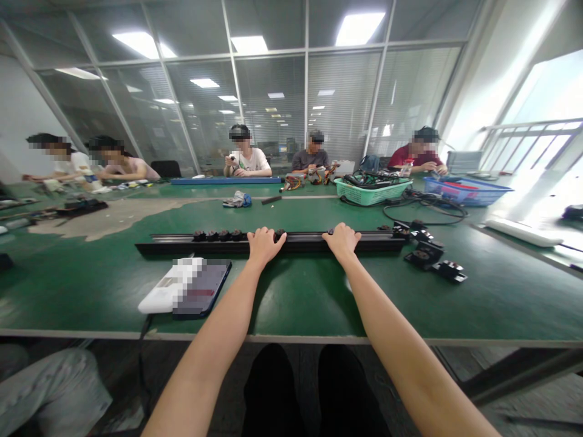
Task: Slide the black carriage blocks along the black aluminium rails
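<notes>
Nearest the camera, the bare left forearm [214,346] and right forearm [396,340] reach out over the front edge of a green-topped workbench [492,303]; the left hand [265,246] and right hand [340,240] both rest on a long black metal rail [364,243] lying across the bench, fingers closed and curled over its far edge, apparently gripping it, though the palms hide the exact hold; the rail is the largest thing before them, with a row of dark round knobs [218,235] along its top, the nearest just touching the left hand's fingers; beside the rail's right end lie black brackets [423,255], with a looped black cable [423,212] beyond; a white-and-dark object [191,288], too blurred to identify, sits near the left forearm; if the rail were raised unevenly, the knobs could slide or tip off; if it were swung sideways, its right end could strike the brackets or catch the cable, and a slip of the left forearm could knock the blurred object
</notes>
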Demonstrator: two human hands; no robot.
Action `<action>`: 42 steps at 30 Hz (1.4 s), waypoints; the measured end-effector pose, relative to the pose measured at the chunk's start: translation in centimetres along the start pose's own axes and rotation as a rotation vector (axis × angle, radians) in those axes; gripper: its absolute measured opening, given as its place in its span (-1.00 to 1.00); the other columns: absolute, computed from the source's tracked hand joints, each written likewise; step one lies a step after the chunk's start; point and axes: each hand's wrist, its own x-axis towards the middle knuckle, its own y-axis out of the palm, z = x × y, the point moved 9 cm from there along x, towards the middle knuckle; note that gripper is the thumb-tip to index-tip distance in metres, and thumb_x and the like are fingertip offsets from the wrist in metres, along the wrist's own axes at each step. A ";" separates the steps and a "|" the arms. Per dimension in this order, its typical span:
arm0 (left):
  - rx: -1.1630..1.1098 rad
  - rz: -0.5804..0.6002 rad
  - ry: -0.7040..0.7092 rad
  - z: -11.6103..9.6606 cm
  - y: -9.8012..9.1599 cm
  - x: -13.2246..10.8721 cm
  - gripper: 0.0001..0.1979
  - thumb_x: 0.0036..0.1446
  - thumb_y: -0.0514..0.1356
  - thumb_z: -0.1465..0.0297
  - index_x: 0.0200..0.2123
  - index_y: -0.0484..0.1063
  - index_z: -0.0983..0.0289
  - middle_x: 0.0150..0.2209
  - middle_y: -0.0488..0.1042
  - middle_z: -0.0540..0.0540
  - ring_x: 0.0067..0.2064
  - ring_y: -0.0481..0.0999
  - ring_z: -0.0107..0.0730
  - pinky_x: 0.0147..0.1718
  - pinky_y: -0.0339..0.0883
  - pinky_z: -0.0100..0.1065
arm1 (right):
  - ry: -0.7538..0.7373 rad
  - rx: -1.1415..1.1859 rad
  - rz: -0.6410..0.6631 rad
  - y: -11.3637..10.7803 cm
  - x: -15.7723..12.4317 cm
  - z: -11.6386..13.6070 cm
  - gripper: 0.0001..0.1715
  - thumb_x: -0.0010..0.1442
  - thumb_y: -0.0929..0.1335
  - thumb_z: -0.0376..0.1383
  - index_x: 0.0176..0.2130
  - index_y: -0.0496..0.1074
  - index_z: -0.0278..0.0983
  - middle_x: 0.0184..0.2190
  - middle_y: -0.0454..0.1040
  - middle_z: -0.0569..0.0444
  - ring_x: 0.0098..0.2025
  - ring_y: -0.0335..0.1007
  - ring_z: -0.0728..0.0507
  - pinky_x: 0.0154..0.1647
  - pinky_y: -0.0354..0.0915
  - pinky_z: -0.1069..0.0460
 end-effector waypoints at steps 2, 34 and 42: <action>0.003 -0.001 0.006 -0.1 0.0 0.0 -0.47 0.39 -0.02 -0.02 -0.17 0.57 0.25 -0.03 0.55 0.30 0.07 0.45 0.07 0.07 0.21 0.02 | -0.012 -0.016 0.004 0.0 0.0 0.1 -0.48 0.25 0.37 -0.14 0.05 0.44 -0.47 0.04 0.54 -0.40 0.15 0.45 -0.40 0.20 0.14 -0.22; -0.018 -0.014 0.014 0.2 0.2 0.0 -0.46 0.39 -0.02 -0.04 -0.20 0.57 0.24 -0.06 0.55 0.30 0.06 0.45 0.07 0.08 0.19 0.02 | 0.069 0.018 0.083 -0.1 0.1 -1.0 -0.45 0.31 0.35 -0.18 0.15 0.35 -0.50 0.04 0.53 -0.42 0.11 0.53 -0.38 0.07 0.35 -0.15; -0.022 -0.007 0.017 0.2 0.1 0.0 -0.46 0.39 -0.02 -0.04 -0.20 0.57 0.23 -0.03 0.55 0.30 0.07 0.45 0.08 0.10 0.19 0.03 | -0.007 -0.048 0.187 0.6 1.2 -0.8 -0.42 0.36 0.34 -0.20 0.19 0.30 -0.58 0.03 0.53 -0.43 0.14 0.52 -0.35 0.04 0.35 -0.06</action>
